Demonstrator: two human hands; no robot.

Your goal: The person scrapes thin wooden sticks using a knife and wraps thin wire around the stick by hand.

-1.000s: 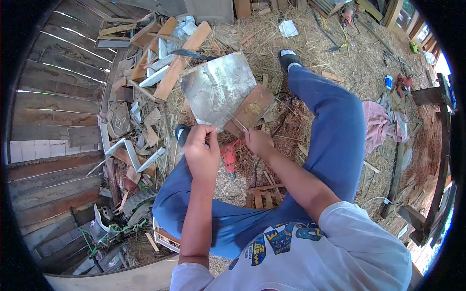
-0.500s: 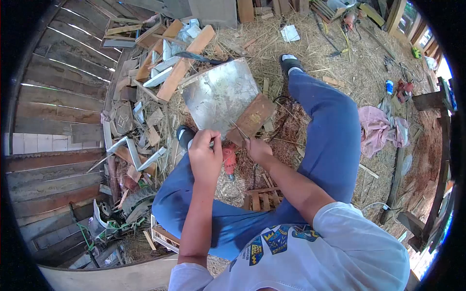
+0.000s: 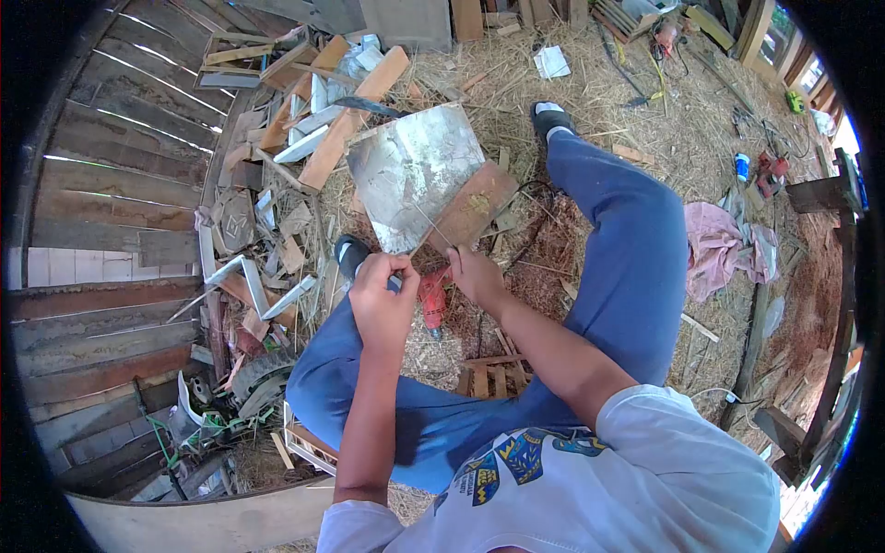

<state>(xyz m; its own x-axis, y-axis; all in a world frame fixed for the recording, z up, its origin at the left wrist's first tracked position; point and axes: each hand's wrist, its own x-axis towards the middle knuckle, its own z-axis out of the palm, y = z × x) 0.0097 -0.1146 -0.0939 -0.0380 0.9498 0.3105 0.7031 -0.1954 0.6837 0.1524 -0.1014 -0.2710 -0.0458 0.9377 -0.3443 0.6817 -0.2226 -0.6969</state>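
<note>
Straw-strewn floor: loose stalks and wood scraps all round the seated person's legs; white paper lies beyond the right foot.
Left side: long planks, a bent white frame and mixed offcuts heap up near the left leg, before a board wall.
Right side: pink cloth lies crumpled beside the right leg, with a blue can farther out.
Between the legs: red drill just below the hands, crowding the gap; slatted wood nearer the body.
Grey panel: flat ahead of both hands, a brown board overlapping its near right corner.
Thin rod: slants from the right hand over the brown board towards the panel.
Right hand: fingers closed around the rod's near end.
Left hand: curled, thumb and forefinger together near the panel's lower corner; cannot tell whether anything is pinched.
</note>
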